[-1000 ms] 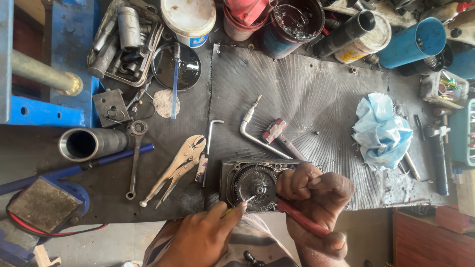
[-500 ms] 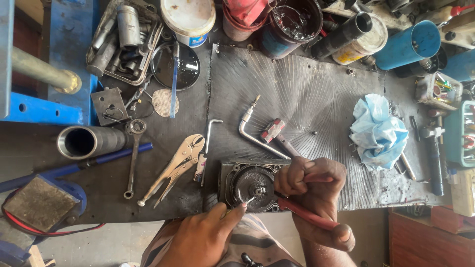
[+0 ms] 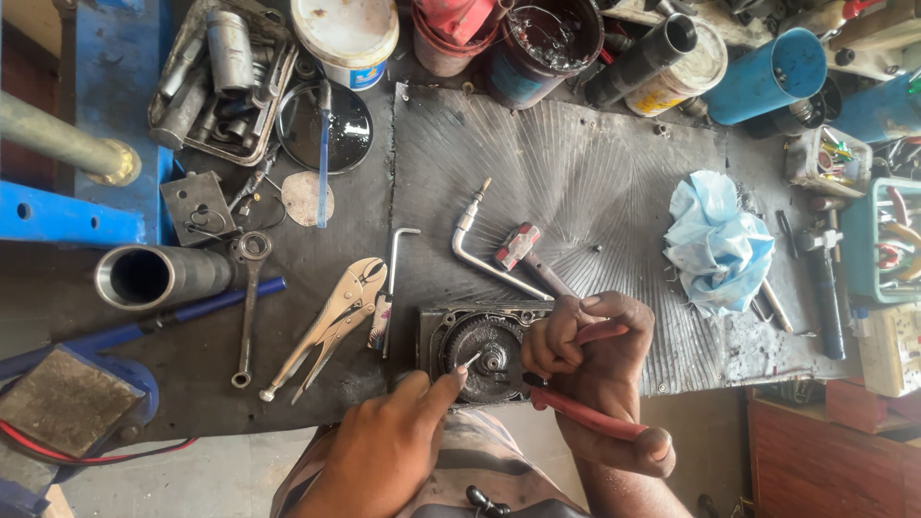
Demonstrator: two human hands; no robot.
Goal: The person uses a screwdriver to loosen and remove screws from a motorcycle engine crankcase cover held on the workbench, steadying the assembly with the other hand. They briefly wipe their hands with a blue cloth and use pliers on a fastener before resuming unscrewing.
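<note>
Bare mat (image 3: 595, 182) is open; locking pliers (image 3: 331, 321) crowd the housing's (image 3: 480, 345) left.

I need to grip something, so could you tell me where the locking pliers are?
In the head view, the locking pliers lie left of the round metal part, between it and the ring spanner.

dark workbench (image 3: 317, 230) carries a ribbed mat (image 3: 576, 173), locking pliers (image 3: 331, 321), spanner (image 3: 249, 307).

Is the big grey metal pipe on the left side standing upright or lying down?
Lying down. The grey pipe rests on its side on the workbench, its open dark mouth facing left.
</note>
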